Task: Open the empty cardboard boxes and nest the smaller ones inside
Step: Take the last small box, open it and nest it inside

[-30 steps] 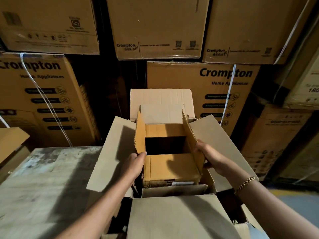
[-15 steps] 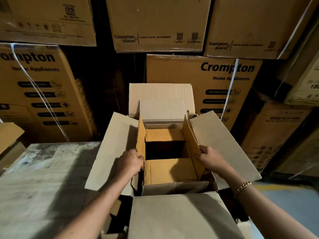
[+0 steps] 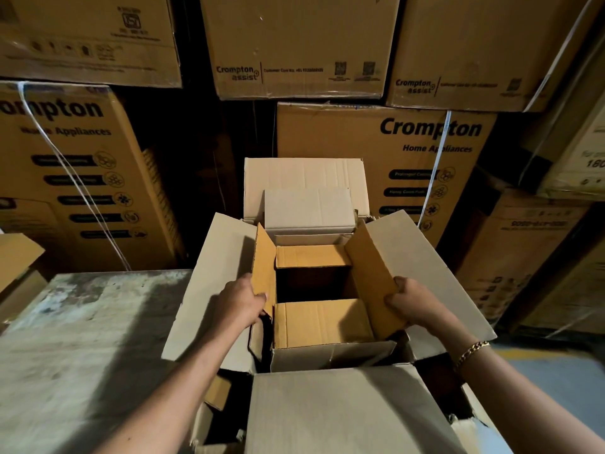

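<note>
A small brown cardboard box (image 3: 322,321) with its top flaps up sits down inside a mid-sized pale box (image 3: 307,209), which itself sits in the large open box (image 3: 419,253) with flaps spread wide. My left hand (image 3: 240,301) grips the small box's left flap. My right hand (image 3: 414,299) grips its right flap. The small box's inside is dark and looks empty. The near flap of the large box (image 3: 343,411) lies flat toward me.
A worn grey table (image 3: 82,348) is at my left. Stacked printed cartons (image 3: 386,149) form a wall behind and to both sides. Another carton corner (image 3: 16,257) juts in at the far left. Blue-grey floor (image 3: 556,381) shows at the lower right.
The small box has gone down from above the opening into the nested boxes, with both hands following it downward while holding its side flaps.
</note>
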